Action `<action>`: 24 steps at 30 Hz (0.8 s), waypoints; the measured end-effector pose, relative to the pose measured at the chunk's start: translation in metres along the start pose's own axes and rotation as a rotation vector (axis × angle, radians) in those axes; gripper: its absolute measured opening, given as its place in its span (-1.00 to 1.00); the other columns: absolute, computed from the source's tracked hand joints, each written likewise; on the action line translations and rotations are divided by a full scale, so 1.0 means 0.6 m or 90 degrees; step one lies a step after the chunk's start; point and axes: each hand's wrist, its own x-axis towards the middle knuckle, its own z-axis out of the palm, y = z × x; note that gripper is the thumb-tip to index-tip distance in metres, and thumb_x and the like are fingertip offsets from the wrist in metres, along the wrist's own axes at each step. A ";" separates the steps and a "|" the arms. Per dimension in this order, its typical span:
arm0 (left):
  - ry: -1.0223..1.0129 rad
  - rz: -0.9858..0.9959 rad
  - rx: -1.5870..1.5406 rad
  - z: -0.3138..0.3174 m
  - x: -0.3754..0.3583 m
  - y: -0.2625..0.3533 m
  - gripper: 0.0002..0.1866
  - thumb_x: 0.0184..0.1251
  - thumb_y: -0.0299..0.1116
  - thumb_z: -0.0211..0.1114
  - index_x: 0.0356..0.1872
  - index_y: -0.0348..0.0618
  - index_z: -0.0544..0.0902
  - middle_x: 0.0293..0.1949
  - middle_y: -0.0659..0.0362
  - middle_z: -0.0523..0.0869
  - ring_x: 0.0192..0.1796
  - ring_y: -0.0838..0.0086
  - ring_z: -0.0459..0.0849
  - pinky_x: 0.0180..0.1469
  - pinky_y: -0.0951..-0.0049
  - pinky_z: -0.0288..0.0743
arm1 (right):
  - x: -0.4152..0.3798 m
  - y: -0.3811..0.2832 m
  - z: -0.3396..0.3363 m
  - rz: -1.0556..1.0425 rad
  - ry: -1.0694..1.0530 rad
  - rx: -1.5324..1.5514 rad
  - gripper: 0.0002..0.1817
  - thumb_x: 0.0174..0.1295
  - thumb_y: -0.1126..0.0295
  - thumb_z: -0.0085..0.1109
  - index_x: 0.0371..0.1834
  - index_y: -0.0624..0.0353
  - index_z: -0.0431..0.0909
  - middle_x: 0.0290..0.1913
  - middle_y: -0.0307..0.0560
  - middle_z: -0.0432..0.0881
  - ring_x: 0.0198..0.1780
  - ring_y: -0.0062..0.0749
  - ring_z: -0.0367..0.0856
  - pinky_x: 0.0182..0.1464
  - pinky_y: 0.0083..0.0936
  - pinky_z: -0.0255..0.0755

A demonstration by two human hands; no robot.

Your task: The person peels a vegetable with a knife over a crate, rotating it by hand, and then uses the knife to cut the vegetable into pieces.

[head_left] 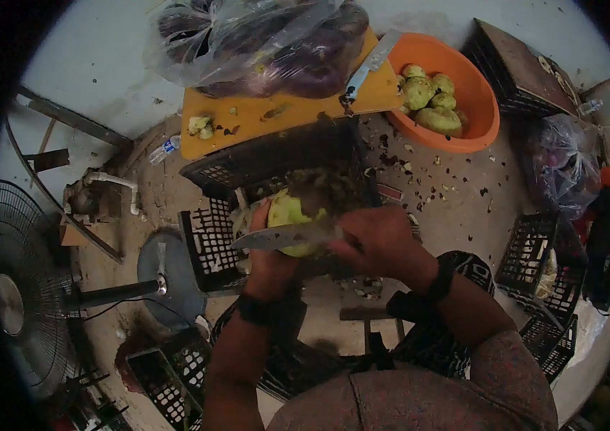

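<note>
Rough produce-prep yard: concrete floor (448, 201), plastic crates (535, 251), standing fan (24, 294).

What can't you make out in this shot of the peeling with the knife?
- Head view: the far side of the green vegetable is hidden by the left hand and the knife.
- The knife's handle is buried in the right hand.
- What is in the plastic bag is blurred by glare and folds.
- The fan is cut off by the dark lens edge.

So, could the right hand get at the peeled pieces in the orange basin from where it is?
Probably yes. The right hand holds a knife against the fruit, but the orange basin stands open-topped ahead on its side, nothing between; the hand would need freeing first.
</note>
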 end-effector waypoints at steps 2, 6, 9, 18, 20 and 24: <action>-0.019 0.010 0.005 0.014 -0.003 -0.001 -0.58 0.42 -0.07 -0.14 0.05 -0.13 0.48 0.02 0.10 0.58 0.08 0.31 0.55 0.16 0.26 0.38 | 0.000 -0.002 0.000 0.012 -0.005 -0.012 -0.69 0.08 0.09 0.22 -0.55 0.07 0.45 -0.58 -0.11 0.54 -0.55 -0.12 0.55 -0.52 -0.26 0.39; -0.020 0.036 0.014 0.012 -0.002 -0.005 -0.57 0.41 -0.07 -0.14 0.06 -0.13 0.48 0.02 0.11 0.59 0.09 0.31 0.54 0.20 0.25 0.34 | -0.001 -0.003 0.001 0.012 0.001 -0.017 -0.69 0.09 0.09 0.22 -0.55 0.07 0.45 -0.58 -0.11 0.53 -0.55 -0.12 0.55 -0.52 -0.25 0.39; -0.042 0.032 -0.002 0.002 0.001 -0.007 -0.51 0.45 -0.02 -0.24 0.12 -0.15 0.43 0.05 0.08 0.57 0.09 0.28 0.56 0.18 0.25 0.42 | -0.002 -0.001 0.001 0.014 -0.010 -0.038 -0.69 0.09 0.09 0.21 -0.55 0.07 0.44 -0.58 -0.11 0.53 -0.55 -0.12 0.55 -0.53 -0.25 0.38; 0.000 0.011 -0.002 0.023 -0.004 -0.002 -0.55 0.39 -0.04 -0.13 0.03 -0.14 0.52 -0.07 0.10 0.64 -0.02 0.27 0.61 0.08 0.25 0.44 | 0.003 0.002 -0.009 -0.016 0.016 -0.041 -0.69 0.07 0.09 0.23 -0.56 0.06 0.43 -0.60 -0.12 0.51 -0.55 -0.15 0.55 -0.54 -0.27 0.37; 0.004 0.003 -0.013 0.030 -0.008 0.002 -0.55 0.39 -0.04 -0.13 0.03 -0.14 0.52 -0.07 0.09 0.64 -0.03 0.27 0.61 0.08 0.25 0.45 | 0.003 0.001 -0.010 -0.006 0.023 -0.038 -0.69 0.06 0.09 0.24 -0.57 0.06 0.43 -0.61 -0.14 0.50 -0.56 -0.16 0.55 -0.54 -0.28 0.37; 0.007 0.003 -0.014 0.021 -0.008 0.003 -0.56 0.40 -0.05 -0.13 0.02 -0.14 0.52 -0.06 0.09 0.64 -0.02 0.28 0.60 0.07 0.25 0.45 | 0.002 0.004 -0.009 -0.018 0.033 -0.023 -0.69 0.05 0.10 0.25 -0.57 0.05 0.43 -0.61 -0.15 0.50 -0.56 -0.17 0.55 -0.54 -0.29 0.37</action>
